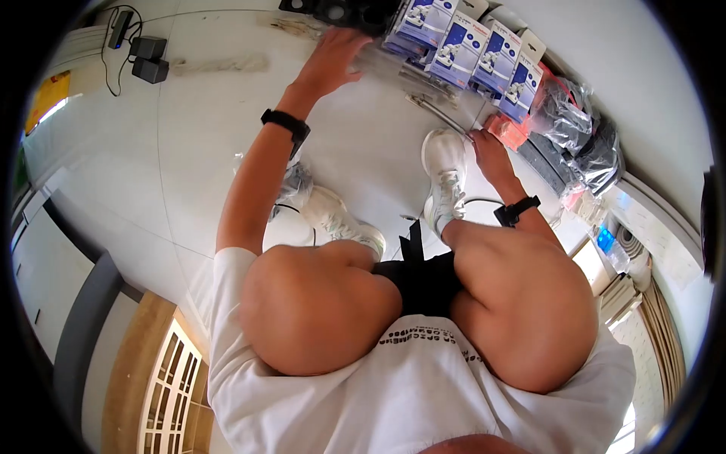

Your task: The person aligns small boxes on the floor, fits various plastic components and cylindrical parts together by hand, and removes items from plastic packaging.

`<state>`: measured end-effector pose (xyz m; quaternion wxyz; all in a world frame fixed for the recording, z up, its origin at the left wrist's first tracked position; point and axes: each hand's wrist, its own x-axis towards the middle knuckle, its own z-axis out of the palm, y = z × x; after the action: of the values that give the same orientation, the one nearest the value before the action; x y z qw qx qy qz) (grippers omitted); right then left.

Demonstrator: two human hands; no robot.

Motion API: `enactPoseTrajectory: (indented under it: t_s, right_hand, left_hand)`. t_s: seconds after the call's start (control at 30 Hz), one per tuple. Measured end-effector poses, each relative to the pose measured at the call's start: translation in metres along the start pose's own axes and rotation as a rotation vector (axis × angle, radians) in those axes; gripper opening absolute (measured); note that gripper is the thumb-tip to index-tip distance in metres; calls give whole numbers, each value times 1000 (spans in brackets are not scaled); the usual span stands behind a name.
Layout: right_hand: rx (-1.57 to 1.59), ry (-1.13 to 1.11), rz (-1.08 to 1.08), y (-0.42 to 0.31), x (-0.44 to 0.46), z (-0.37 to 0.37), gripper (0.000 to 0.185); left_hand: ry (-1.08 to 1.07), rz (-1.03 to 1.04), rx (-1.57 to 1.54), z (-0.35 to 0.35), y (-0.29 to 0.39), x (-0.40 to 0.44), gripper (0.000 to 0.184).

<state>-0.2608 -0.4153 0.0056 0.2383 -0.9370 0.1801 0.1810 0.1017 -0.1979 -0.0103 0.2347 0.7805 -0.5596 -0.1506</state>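
My left hand (333,62) reaches out over the pale floor (204,144), its thumb held apart from the fingers, with nothing seen in it. Just beyond its fingertips are black objects with round openings (333,10), cut off by the top edge. My right hand (491,157) is closed around one end of a thin metal rod (442,116), beside a white shoe (445,163). The rod slants up and left from that hand. Past it stand several blue-and-white packages (459,49), and a red item (508,130) is close to the right hand.
Clear plastic bags (563,113) with dark items lie against the wall at the right. Black adapters (149,60) with a cable sit on the floor at the upper left. My other white shoe (333,216) stands beside a plastic wrapper (296,181). A wooden cabinet (132,371) is at the lower left.
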Motion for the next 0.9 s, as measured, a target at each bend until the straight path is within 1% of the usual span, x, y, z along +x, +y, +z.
enactPoseTrajectory:
  t_s: [0.1,0.13,0.17,0.2,0.27,0.3,0.33,0.37,0.4,0.43,0.47,0.5,0.53,0.57,0.6,0.63,0.67,0.7,0.73,0.8,0.83,0.9]
  right_hand:
    - [76,18,4,-20,2,-15,26]
    - [117,34,22,-25,3,-18,22]
    - [130,70,-13,-22,5,-14,21]
    - [128,74,-19,-30,8,-22,21]
    - [269,73,-73,-43,9,-33,23]
    - [283,88,-115,-49,11,-35,26]
    - [280,96,-114,-57,17,-37,26]
    - [304,102,-160,-65,21,-40,27]
    - [329,107,-204,-75,25,-42,27]
    - [263,110,-282,-80,32,-41,32]
    - [262,112,-278,-86,41,-38,32]
    - [229,99,-291,-94,51,-35,37]
    - [196,85,-305,-101,62,-32,42]
    - [161,191,-381,-104,76,-22,47]
    - [126,297,-453,-107,89,-12,52]
    - [121,297,-443,-113,102,-8,52]
    - [98,345,-458,-119,114,-5,57]
    - [74,389,-479,-121,122,-4,62]
    - [69,383,-484,-123,129,-6,62]
    - [-37,412,-502,-130,139,-5,68]
    - [-22,380,-492,-121,143,3,72]
    - [-53,359,-467,-108,142,17,74]
  left_hand:
    - [64,-20,78,-16,5,-27,61]
    - [99,-73,83,-21,6,-34,60]
    - [139,-126,89,-25,6,-40,59]
    - [144,-127,94,-27,5,-47,59]
    - [57,-369,-85,-30,1,-63,54]
    - [66,-365,-83,-35,2,-65,54]
    - [-77,-584,-297,-40,4,-66,50]
    - [-230,-800,-513,-46,8,-70,47]
    - [-236,-795,-513,-53,12,-74,47]
    - [-312,-800,-808,-61,15,-77,46]
    - [-386,-794,-1103,-66,17,-78,45]
    - [-389,-791,-1105,-64,15,-79,45]
    - [-283,-721,-1124,-57,12,-81,43]
    - [-175,-650,-1142,-50,8,-81,42]
    - [-177,-648,-1147,-40,1,-79,42]
    - [-62,-662,-1089,-27,-10,-74,40]
    - [53,-677,-1031,-13,-19,-68,39]
    - [126,-680,-863,-2,-28,-62,29]
    - [132,-683,-869,3,-32,-55,29]
    - [250,-435,-443,14,-36,-55,22]
    - [246,-462,-440,9,-35,-55,22]
    - [67,-333,-340,-8,-34,-67,21]
